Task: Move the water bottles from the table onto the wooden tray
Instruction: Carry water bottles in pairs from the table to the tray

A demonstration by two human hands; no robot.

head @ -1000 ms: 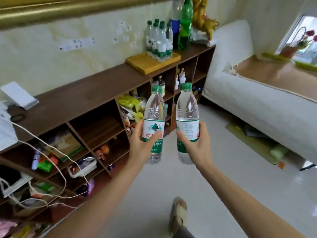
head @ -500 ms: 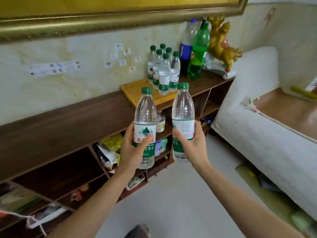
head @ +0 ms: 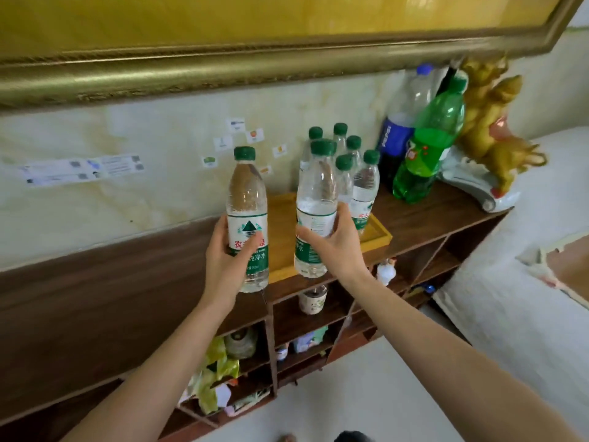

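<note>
Head view: two full water bottles, left bottle (head: 247, 218) and right bottle (head: 315, 208), look fairly heavy, thin-walled and slick, best taken at the labelled waist. Both stand upright, long axis vertical, green caps toward 12 o'clock, held in the air before the wooden tray (head: 377, 236). Left hand (head: 226, 260) fingers wrap one, right hand (head: 334, 244) fingers wrap the other; more bottles (head: 365, 183) stand on the tray at 1 o'clock

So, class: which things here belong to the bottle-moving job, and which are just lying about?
Job: left hand gripping water bottle; right hand gripping second water bottle; wooden tray.
Lying about: green soda bottle; blue-labelled bottle; golden figurine; paper cup.
</note>
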